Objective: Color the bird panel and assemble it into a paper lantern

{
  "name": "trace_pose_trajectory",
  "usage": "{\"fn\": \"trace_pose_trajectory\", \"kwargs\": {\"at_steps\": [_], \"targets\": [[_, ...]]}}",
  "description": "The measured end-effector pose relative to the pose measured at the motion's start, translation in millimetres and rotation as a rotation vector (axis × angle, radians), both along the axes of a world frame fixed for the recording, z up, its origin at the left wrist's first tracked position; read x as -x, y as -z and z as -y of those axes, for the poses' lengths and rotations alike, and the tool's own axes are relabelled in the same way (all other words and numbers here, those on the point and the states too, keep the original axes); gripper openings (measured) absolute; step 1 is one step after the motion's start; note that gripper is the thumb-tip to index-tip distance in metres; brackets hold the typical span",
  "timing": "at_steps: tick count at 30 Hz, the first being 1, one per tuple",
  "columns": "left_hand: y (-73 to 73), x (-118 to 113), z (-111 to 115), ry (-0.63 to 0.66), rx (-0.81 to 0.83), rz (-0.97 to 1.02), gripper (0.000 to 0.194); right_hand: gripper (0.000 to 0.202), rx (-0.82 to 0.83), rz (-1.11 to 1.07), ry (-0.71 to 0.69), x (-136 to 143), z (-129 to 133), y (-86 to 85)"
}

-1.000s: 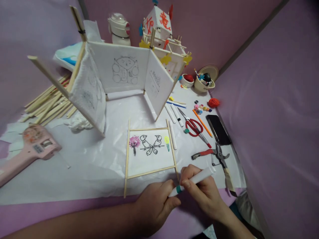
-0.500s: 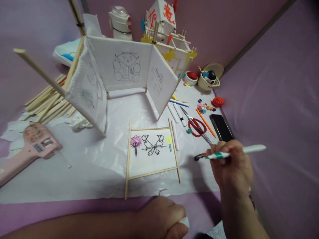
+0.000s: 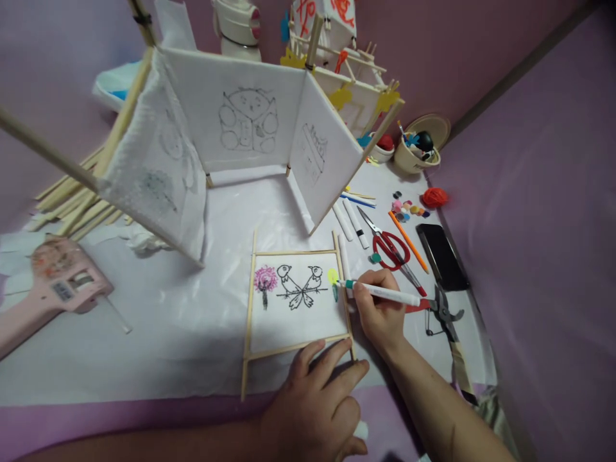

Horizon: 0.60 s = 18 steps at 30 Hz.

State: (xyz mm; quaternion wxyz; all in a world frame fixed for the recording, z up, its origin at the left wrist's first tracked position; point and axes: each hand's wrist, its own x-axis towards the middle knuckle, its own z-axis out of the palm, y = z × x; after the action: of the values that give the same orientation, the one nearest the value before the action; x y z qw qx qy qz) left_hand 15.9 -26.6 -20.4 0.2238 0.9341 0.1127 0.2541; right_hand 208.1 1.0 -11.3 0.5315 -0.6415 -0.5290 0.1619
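In my right hand [image 3: 382,314] is a white marker [image 3: 385,293] with a green collar, its tip at the yellow flower [image 3: 333,276] with a green stem. That flower is drawn on a white panel [image 3: 298,330] framed by thin wooden sticks, lying flat. Two black-outlined birds [image 3: 301,285] and a pink tree [image 3: 265,280] are on the same panel. My left hand [image 3: 320,398] rests several spread fingers on the frame's lower right edge. Between its thumb and curled index finger pokes out a small white piece [image 3: 362,430], mostly hidden.
A standing folded screen [image 3: 245,154] of drawn panels rises behind. At left lie a pink glue gun [image 3: 70,276] and wooden sticks [image 3: 72,199]. To the right are red-handled scissors [image 3: 391,249], pliers [image 3: 445,311], a black phone [image 3: 441,256], an orange pen [image 3: 408,240] and red yarn [image 3: 435,197].
My right hand has swung left and brought the marker's tip down to the flower. The left hand has moved up, its fingers unfolding from a fist onto the frame. The pliers now show.
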Motion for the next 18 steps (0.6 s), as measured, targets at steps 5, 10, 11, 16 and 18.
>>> {"fn": "trace_pose_trajectory", "kwargs": {"at_steps": [5, 10, 11, 16, 18], "targets": [[5.3, -2.4, 0.5, 0.006, -0.018, -0.006, 0.042, 0.013, 0.028, -0.006, -0.007, -1.9, -1.3, 2.2], [5.9, -3.0, 0.7, -0.008, -0.017, -0.014, 0.041, 0.013, 0.065, -0.003, -0.016, -1.4, -0.3, 1.5], [5.7, -3.2, 0.6, -0.014, -0.017, -0.010, 0.041, 0.013, 0.075, 0.002, -0.013, -1.4, -0.1, 1.3], [5.7, -3.5, 0.7, -0.010, -0.010, -0.015, 0.043, 0.014, 0.094, 0.022, -0.001, -1.2, -0.5, 0.9], [6.2, -3.2, 0.8, -0.005, 0.000, -0.012, 0.042, 0.014, 0.096, 0.021, 0.003, -1.0, -1.4, 0.9]]}}
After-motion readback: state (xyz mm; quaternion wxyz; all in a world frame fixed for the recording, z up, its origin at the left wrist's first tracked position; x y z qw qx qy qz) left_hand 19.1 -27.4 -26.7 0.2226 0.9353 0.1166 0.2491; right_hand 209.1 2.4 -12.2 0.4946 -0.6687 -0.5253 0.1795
